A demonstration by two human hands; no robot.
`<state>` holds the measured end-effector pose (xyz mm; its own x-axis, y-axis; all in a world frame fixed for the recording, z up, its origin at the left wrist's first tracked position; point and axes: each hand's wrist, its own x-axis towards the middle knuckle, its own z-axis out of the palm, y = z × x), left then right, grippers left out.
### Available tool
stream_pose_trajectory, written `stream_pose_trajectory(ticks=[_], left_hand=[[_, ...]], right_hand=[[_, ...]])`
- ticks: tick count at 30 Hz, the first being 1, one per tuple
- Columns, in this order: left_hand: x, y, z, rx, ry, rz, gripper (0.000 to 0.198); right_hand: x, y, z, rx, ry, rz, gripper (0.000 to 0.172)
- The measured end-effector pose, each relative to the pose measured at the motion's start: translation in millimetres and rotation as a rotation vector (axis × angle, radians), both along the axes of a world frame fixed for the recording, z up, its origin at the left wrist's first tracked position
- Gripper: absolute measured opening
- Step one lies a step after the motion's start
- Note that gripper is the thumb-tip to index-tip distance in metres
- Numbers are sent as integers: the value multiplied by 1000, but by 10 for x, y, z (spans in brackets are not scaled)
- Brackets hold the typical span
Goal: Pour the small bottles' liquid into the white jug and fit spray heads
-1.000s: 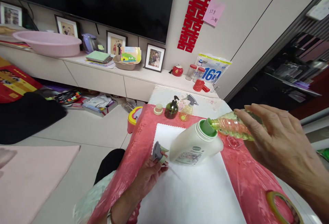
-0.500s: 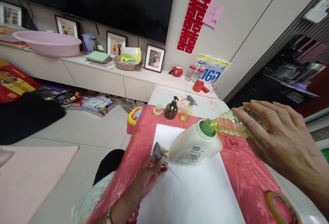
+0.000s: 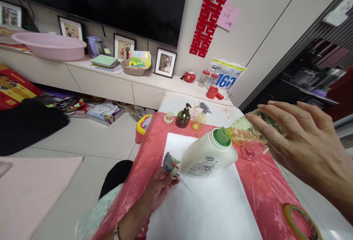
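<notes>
The worktop [image 3: 264, 196] is covered by a red cloth [image 3: 143, 174]; a white mat [image 3: 209, 207] is laid centrally, a tape roll [image 3: 300, 219] at 4 o'clock.
</notes>
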<state>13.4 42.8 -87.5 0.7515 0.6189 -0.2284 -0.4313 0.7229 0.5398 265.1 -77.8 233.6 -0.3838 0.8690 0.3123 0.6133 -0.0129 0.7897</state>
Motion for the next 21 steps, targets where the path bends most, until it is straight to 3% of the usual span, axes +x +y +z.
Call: stream_pose_trajectory(ticks=[12, 21], left_hand=[[0, -2, 24, -9, -5, 9, 38], [29, -5, 45, -42, -5, 32, 41]], right_hand=[[-60, 0, 36, 2, -41, 44, 41], [-5, -75, -190, 94, 137, -102, 34]])
